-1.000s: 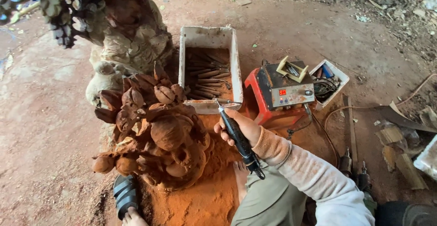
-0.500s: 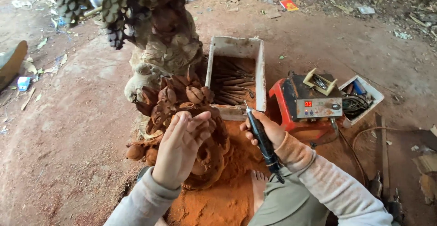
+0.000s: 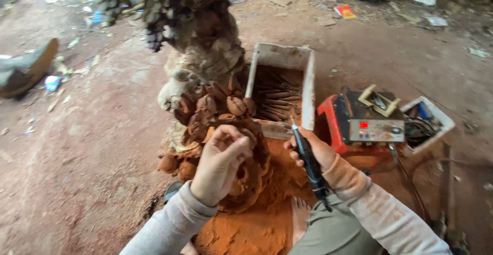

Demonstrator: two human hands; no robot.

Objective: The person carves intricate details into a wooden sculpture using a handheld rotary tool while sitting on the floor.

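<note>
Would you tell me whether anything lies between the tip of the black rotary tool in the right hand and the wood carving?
The left hand rests on the wood carving. The right hand holds the black rotary tool just beside it; nothing visible stands between its tip and the wood.

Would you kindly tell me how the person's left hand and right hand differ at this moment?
The left hand rests on the reddish wood carving, fingers curled, holding no tool; the right hand grips a dark pen-shaped rotary tool, tip up beside the white tray. The left sits further forward over the carving. Both wear light long sleeves.
</note>
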